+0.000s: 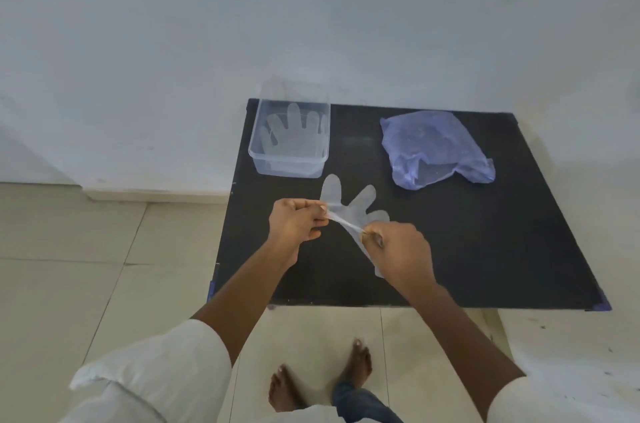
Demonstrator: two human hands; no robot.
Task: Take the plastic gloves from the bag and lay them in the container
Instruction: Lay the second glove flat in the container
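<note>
Feet, bare, stood on the pale tiled floor [86,249] below my white sleeves [156,363]. Above the near part of the black table [485,249] both my hands were closed in pinches on one clear plastic glove [349,211]: my left hand [298,223] gripped its edge between thumb and fingertips, and my right hand [403,249] pinched the same film just beside it, so the stretch between them was pulled taut. The glove's fingers pointed away from me. Farther back on the left stood the clear container [254,149], with another glove [294,135] lying flat inside. Well apart, far right, the crumpled blue bag [433,142] lay on the table.
</note>
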